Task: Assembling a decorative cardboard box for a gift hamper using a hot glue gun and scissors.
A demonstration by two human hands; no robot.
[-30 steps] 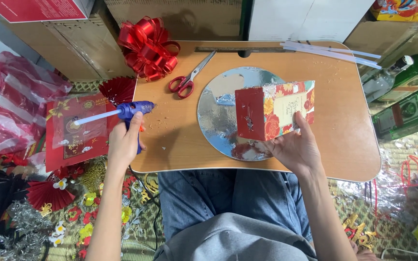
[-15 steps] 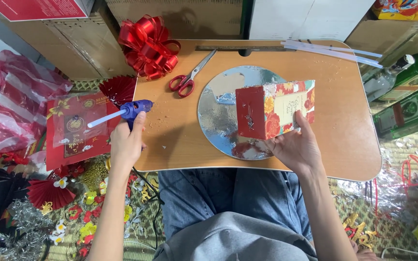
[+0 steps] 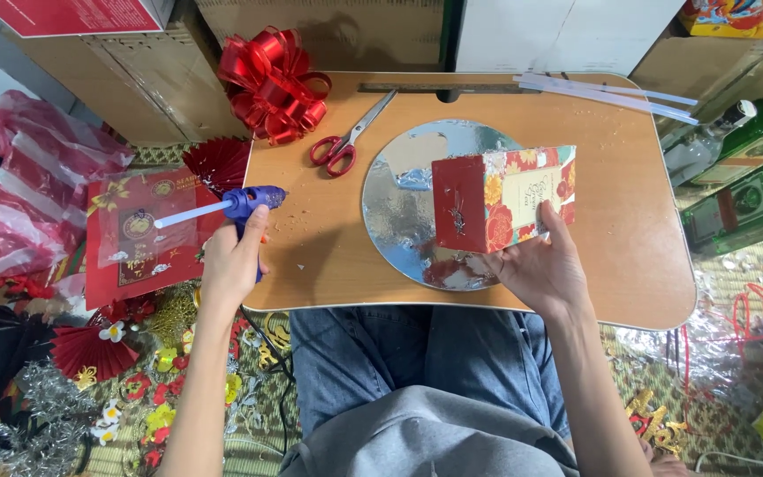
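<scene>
My right hand holds the red floral box on the silver disc mid-worktop; its contents are hidden. My left hand grips the blue glue gun at the left edge, barely moved since earlier.

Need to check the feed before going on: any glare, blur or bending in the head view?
Head view: sharp and evenly lit, no motion blur on the left hand or right hand; the silver round board gives patchy bright reflections; soft shadows only beside the box and the glue gun; the table edges bow slightly, a wide-lens effect.
</scene>
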